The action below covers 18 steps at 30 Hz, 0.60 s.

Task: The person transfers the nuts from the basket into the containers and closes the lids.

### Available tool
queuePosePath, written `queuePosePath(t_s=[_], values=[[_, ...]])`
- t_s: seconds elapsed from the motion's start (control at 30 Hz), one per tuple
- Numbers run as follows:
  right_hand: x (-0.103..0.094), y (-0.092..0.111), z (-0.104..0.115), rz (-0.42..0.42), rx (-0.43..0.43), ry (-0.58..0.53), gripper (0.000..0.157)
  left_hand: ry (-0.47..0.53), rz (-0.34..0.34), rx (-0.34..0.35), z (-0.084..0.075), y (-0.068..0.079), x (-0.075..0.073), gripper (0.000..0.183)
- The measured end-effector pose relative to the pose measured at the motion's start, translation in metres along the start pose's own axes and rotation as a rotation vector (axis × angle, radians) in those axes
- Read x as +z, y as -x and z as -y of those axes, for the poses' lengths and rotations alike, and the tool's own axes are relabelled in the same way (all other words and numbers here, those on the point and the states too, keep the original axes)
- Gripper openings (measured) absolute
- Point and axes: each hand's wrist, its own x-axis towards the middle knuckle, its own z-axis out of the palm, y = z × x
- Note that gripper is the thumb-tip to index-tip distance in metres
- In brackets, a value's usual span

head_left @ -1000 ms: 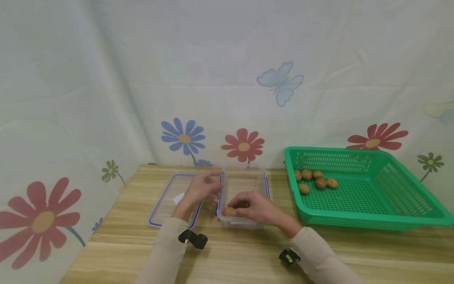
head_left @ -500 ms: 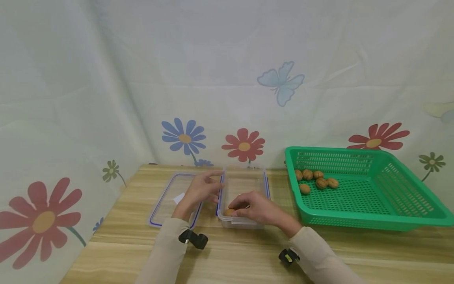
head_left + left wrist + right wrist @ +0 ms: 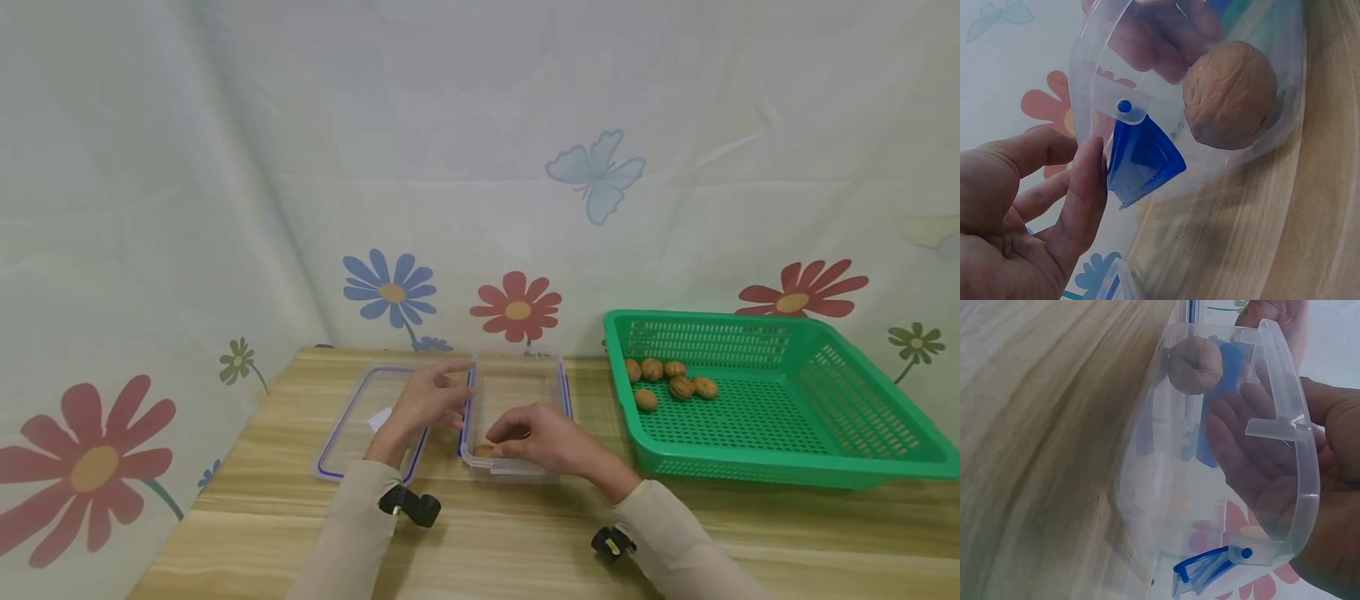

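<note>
A clear plastic box (image 3: 517,472) with blue side latches stands uncovered on the table. One walnut (image 3: 1232,94) lies low in its near left corner, seen through the wall in both wrist views. My right hand (image 3: 543,437) reaches over the near rim, its bent fingers inside the box; the right wrist view shows a gap between them and the walnut. My left hand (image 3: 429,400) is at the left side of the box, thumb and fingertips touching the wall by a blue latch (image 3: 1147,159), the fingers loosely bent.
The box's clear lid (image 3: 352,442) with a blue seal lies left of it, partly under my left hand. A green basket (image 3: 720,465) at the right holds several walnuts (image 3: 681,387) along its left side. A flowered cloth (image 3: 450,208) hangs behind the table.
The walnut has gone down from my right fingertips to the bottom of the box, and the fingers have come off it. My left hand has stayed at the box's side.
</note>
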Motion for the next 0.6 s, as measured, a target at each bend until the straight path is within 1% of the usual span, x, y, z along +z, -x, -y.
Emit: queuePosePath(t_s=[0.2, 0.37, 0.6], values=[[-0.007, 0.004, 0.003, -0.028, 0.002, -0.015, 0.017, 0.000, -0.002, -0.001, 0.002, 0.000, 0.000, 0.054], [-0.021, 0.011, 0.011, -0.066, -0.021, -0.032, 0.019, 0.006, -0.007, 0.001, 0.003, 0.000, 0.000, 0.053], [-0.044, 0.019, 0.025, -0.120, -0.017, -0.030, 0.021, 0.016, -0.011, 0.001, 0.002, 0.000, 0.001, 0.052]])
